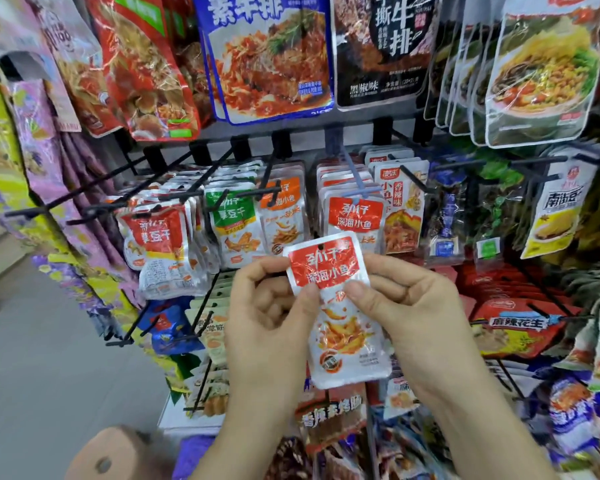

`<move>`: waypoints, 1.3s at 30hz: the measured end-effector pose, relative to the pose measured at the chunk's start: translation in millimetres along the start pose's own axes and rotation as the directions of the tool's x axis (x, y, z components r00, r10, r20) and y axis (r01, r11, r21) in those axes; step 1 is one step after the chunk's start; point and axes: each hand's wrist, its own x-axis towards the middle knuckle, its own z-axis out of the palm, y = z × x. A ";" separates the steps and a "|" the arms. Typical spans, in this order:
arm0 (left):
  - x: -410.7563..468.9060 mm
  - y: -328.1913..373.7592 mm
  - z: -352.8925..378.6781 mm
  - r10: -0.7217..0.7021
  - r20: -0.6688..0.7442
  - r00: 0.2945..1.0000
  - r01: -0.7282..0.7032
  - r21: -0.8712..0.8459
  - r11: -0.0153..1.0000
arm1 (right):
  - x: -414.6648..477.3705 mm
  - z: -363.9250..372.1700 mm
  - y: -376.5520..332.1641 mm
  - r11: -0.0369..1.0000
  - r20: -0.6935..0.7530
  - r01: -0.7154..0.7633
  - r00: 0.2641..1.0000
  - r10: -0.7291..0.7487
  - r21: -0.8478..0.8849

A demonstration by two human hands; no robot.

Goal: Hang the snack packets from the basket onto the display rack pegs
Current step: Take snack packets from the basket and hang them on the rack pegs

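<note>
Nearest, both hands hold one red-and-white snack packet (340,306) upright in front of the display rack (291,131). The left hand (274,306) pinches its left edge and the right hand (413,306) its right edge, thumbs on the printed face. The hang hole (321,244) at its top is on no peg, so this packet is not yet hung. The basket is out of view, so the number remaining cannot be told.

Just beyond, a row of matching red packets (355,216) hangs on a blue peg (352,171), judged the target. Its tip lies above and behind the held packet, with open room between.

Orange packets (283,216) crowd close on the left. Further left, long black pegs (84,189) project forward, a snag risk. Farthest, large packets (267,57) overhang the row.
</note>
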 end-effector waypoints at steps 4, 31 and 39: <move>2.8 1.8 -1.0 -0.028 0.046 0.999 0.028 0.006 1.000 | 0.4 0.9 -1.5 0.997 -0.034 0.016 0.999 -0.019 -0.073; 72.3 -1.7 55.5 -0.147 0.129 0.981 0.145 0.025 0.989 | 66.5 2.8 1.3 0.955 -0.374 0.233 0.881 -0.288 -0.186; 73.3 -8.9 60.0 -0.057 0.022 0.998 0.055 0.085 0.995 | 74.7 1.0 9.5 0.943 -0.398 0.257 0.858 -0.324 -0.214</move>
